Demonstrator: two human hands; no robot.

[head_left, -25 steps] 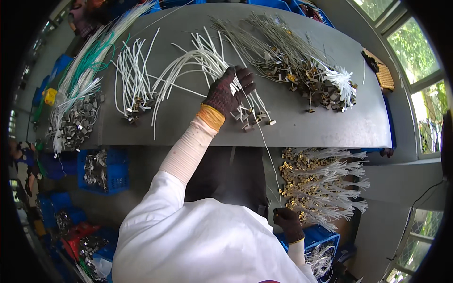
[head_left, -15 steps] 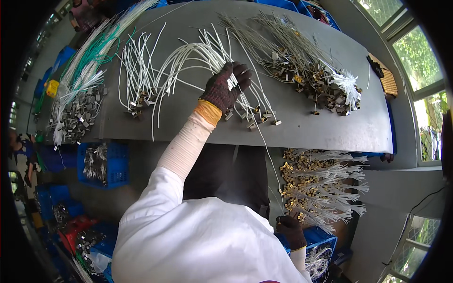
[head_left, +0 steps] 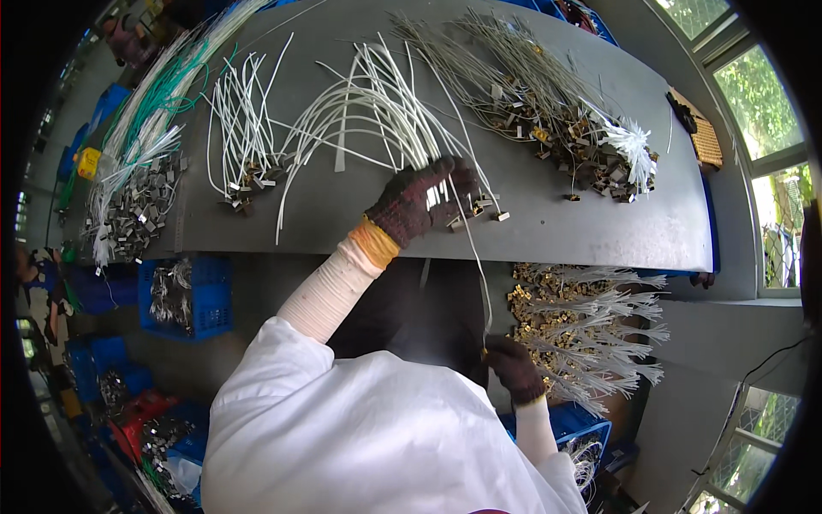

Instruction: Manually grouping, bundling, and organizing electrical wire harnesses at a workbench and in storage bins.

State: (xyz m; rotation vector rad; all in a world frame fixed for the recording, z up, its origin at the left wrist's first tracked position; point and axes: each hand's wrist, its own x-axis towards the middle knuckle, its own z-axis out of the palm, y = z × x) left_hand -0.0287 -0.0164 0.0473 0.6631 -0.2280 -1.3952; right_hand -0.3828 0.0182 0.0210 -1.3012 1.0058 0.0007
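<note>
My left hand (head_left: 418, 202), in a dark knitted glove with an orange cuff, is closed round a bundle of white cables (head_left: 413, 128) over the table's near edge. The cables arch up and to the left; small metal blocks (head_left: 459, 224) at their ends show beside my fingers. One single white cable (head_left: 476, 265) runs from the bundle down past the table edge to my right hand (head_left: 516, 370). That hand, also gloved, pinches its lower end, where a small brass-coloured bit shows at the fingertips.
Another white cable bunch (head_left: 245, 128) lies left on the grey table (head_left: 599, 238). A grey cable pile (head_left: 591, 154) is at the right, white and green cables (head_left: 158, 111) far left. Brass-ended bundles (head_left: 591, 334) lie below the table, right. Blue crates (head_left: 210, 300) stand on the floor.
My left hand has come nearer with the bundle, toward the table edge. My right hand has risen toward the table and slightly left, and the single cable between the hands spans a shorter distance.
</note>
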